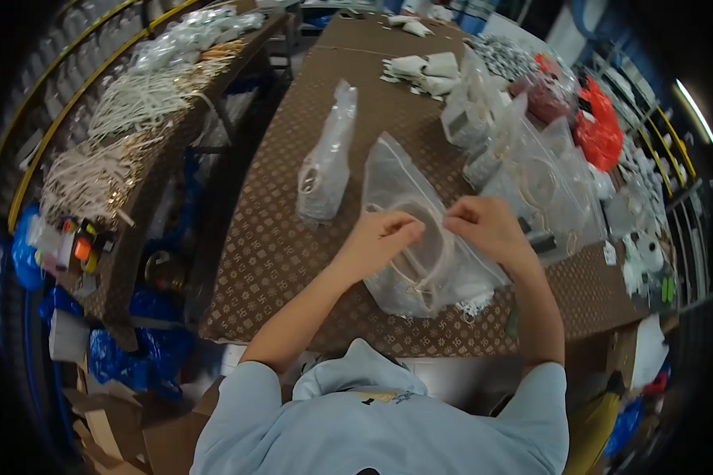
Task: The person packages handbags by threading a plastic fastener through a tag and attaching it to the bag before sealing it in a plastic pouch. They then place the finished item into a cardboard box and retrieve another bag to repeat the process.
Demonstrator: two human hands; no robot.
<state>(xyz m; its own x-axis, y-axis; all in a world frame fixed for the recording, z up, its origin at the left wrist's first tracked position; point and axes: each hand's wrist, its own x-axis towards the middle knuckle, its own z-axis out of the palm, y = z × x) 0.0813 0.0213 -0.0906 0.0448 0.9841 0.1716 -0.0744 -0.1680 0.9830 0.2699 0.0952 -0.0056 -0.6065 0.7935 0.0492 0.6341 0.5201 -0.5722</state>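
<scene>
A clear plastic bag (396, 176) lies on the patterned brown table (269, 277) in front of me, with a pale cord loop (417, 279) showing at its middle. My left hand (382, 240) is closed over the loop's left side, thumb and fingers pinched together. Across from it, my right hand (489, 228) pinches at the loop's right side. Whatever thin thing is between the fingertips is too small to make out. White bits (475, 305) sit by the bag's lower right corner.
Left of the bag stands a wrapped clear packet (325, 170). Several filled clear bags (543, 194) crowd the right side, near a red plastic bag (598, 131). White bundles (424, 73) lie farther back. A side bench (146, 186) holds heaps of pale cords (95, 170).
</scene>
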